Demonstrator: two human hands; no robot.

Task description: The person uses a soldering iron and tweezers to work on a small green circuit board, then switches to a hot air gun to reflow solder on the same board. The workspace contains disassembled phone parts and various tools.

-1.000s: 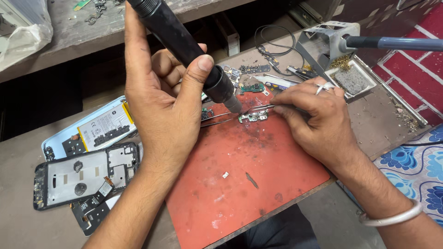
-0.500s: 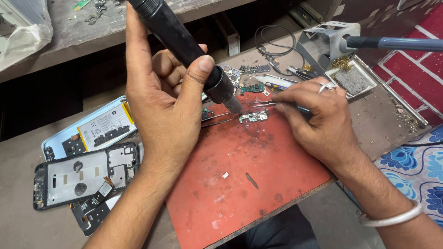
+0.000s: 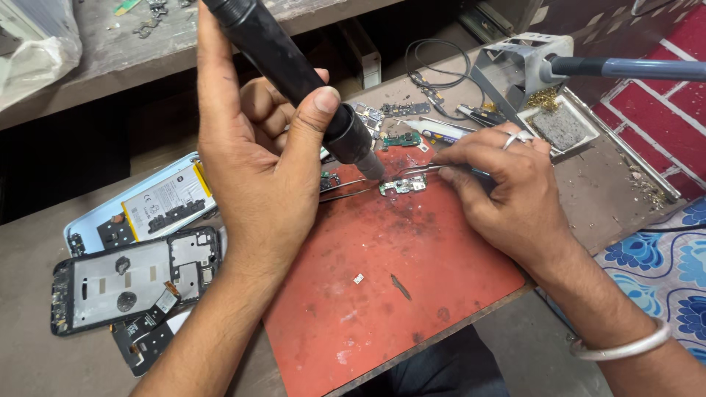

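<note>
Opened phone frame point(image 3: 132, 283) and battery back point(image 3: 147, 206), far left. Left hand point(image 3: 254, 169), fingers closed around black hot-air tool point(image 3: 294, 70), nozzle just above small circuit board point(image 3: 403, 186) on red mat point(image 3: 382, 287). Right hand point(image 3: 500, 187) pinches tweezers point(image 3: 412, 170) onto board. Risk: lingering heat likely scorches board or shifts it. Dusty bench point(image 3: 588, 184), soldering stand point(image 3: 515, 62), brick wall point(image 3: 662, 95).

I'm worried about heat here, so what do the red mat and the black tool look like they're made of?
The red mat looks like matte rubber or silicone: flat, dull, scuffed and stained. The black tool in the left hand appears to be matte plastic with a bare metal tip; its exact material is unclear.
</note>
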